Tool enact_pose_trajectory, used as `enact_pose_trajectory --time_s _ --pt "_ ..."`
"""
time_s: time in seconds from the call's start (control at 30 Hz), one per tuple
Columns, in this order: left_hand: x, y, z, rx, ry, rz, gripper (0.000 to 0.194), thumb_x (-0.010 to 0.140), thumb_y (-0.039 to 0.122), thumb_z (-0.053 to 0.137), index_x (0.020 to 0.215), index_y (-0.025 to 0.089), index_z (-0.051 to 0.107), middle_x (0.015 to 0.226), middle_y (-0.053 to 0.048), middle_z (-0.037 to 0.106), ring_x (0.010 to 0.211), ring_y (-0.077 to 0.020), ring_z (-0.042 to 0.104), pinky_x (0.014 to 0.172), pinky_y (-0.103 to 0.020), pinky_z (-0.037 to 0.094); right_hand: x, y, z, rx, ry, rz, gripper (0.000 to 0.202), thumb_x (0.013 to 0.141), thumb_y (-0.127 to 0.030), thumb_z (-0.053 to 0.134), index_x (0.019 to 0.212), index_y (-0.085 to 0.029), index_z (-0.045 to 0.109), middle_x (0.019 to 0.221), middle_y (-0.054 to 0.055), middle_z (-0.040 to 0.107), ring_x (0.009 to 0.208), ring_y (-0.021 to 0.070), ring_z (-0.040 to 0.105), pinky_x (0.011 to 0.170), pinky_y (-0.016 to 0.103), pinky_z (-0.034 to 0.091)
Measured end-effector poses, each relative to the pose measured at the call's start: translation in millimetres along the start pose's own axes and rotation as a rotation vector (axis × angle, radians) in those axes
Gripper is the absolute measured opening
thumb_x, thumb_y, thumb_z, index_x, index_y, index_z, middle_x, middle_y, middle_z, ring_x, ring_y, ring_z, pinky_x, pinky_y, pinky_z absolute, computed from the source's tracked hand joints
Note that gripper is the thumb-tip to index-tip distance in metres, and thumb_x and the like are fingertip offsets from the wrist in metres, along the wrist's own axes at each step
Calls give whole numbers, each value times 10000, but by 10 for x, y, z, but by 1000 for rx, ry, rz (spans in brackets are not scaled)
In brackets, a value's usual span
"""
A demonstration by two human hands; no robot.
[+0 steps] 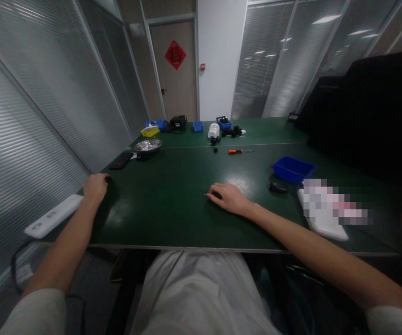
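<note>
My left hand [96, 187] rests at the left edge of the green table [173, 186], fingers curled round something small and dark that I cannot make out. Near the middle of the table lies my right hand [229, 197], its thumb and finger pinched on a small thin item whose tip points left. Beyond it, an orange-handled screwdriver [236, 151] lies beside a small black part [215, 150]. A black mouse [278, 187] is to the right of my right hand, in front of a blue tray [293, 170].
At the left are a metal bowl [148, 146], a dark phone [121, 161] and a white power strip [53, 216]. Farther back stand a yellow tray [150, 132], small blue bins and black parts. A white object [326, 228], partly blurred, lies right; black equipment [368, 111] stands behind it.
</note>
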State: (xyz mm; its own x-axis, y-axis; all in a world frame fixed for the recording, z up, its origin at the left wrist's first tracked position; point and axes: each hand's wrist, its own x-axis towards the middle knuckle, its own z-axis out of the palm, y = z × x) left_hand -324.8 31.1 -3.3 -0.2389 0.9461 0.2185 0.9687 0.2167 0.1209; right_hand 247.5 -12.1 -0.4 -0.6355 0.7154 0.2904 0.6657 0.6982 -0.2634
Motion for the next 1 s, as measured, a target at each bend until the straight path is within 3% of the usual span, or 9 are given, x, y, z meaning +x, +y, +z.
enact_pose_trajectory --time_s 0.1,0.23,0.7,1.0 --pt "-6 35 -2 73 69 -57 415 972 222 471 1285 53 685 1130 -215 676 1056 -300 586 968 -416 431 -1 2 4 1 2 -4 256 1041 -422 489 1036 -227 654 999 36 695 822 162 626 696 271 366" --pt "-30 64 -16 118 109 -45 397 976 243 479 1231 57 720 1170 -201 648 1062 -289 574 942 -379 438 -2 -3 -14 0 -3 0 263 1038 -427 493 1026 -224 659 995 43 697 818 167 624 686 277 361" --pt "-62 128 -47 166 104 -94 381 980 289 469 1166 62 712 1121 -225 658 1011 -329 592 841 -413 458 -2 -2 -16 -10 -11 -6 269 1042 -430 483 1034 -224 655 996 42 692 816 164 618 681 275 354" --pt "-25 167 -153 70 47 -95 319 930 236 508 1074 26 700 1078 -246 654 1087 -361 567 929 -479 423 -6 -5 -13 -12 -7 -1 251 1035 -426 502 1025 -229 657 1000 41 694 825 167 623 678 272 353"
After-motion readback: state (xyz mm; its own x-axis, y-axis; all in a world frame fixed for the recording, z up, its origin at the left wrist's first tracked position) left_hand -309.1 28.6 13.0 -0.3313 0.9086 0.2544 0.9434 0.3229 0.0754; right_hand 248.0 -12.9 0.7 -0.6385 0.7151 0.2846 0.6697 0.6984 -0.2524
